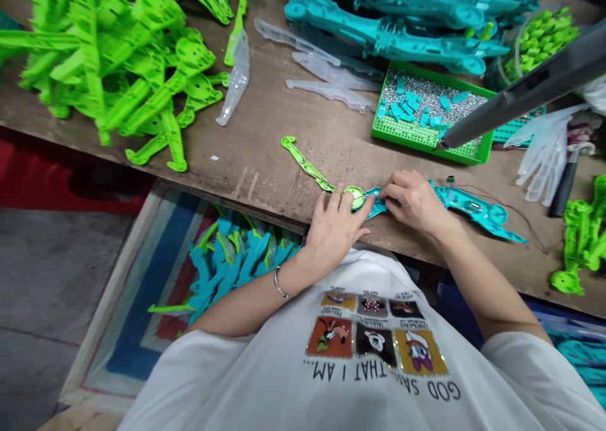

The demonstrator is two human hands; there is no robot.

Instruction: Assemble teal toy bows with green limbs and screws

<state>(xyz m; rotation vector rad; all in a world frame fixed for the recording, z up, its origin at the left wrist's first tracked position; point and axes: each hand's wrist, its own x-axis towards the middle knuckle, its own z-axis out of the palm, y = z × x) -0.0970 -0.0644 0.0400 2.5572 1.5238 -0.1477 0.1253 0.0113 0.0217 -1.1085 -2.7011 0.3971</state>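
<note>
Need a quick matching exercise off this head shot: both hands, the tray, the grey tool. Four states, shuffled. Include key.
Column 1
1. Left hand
2. Right hand
3. Green tray
4. Grey tool

Column 2
A. Holds small silvery pieces and teal bits
B. Slants in from the picture's right edge, tip overlapping the tray in this view
C. Has a silver bracelet at its wrist
D. Bare wrist, fingers bunched at the long teal part

Pairs: 1-C, 2-D, 3-A, 4-B
</note>
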